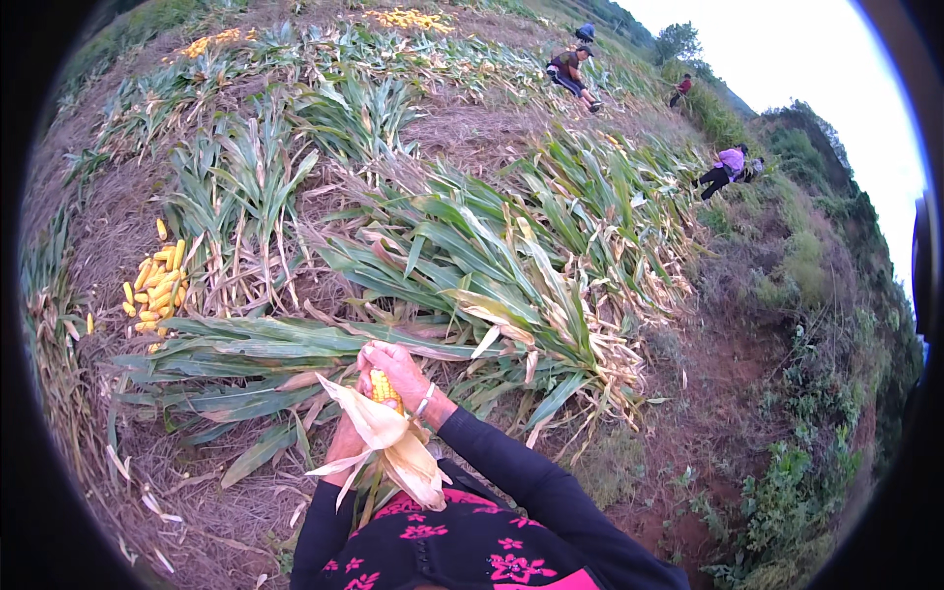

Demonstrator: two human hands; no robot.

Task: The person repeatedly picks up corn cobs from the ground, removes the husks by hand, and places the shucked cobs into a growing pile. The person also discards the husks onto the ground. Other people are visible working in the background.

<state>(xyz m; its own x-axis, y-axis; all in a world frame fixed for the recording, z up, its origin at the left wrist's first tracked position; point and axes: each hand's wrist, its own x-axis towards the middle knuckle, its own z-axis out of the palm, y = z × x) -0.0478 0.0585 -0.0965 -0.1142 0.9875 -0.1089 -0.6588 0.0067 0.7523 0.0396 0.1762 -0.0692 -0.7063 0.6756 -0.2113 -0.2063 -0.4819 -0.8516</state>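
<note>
Before my body, both hands are together on one yellow ear of corn [384,389]. My right hand [400,374] covers the upper end of the ear, with a pale bracelet at its wrist. My left hand [363,380] is on the ear's left side, partly hidden by the husk and the other hand. Dry, pale husk leaves [394,439] are peeled back and hang from the ear's lower end towards my chest. Cut corn stalks with green leaves [251,346] lie on the ground just beyond my hands.
A pile of husked corn ears [161,284] lies at the left, with other piles [409,19] far off. Bundles of cut stalks [472,258] cover the ground ahead. Several people are farther away, one bending [569,70], one in purple [730,162]. An overgrown earth bank [745,354] runs along the right.
</note>
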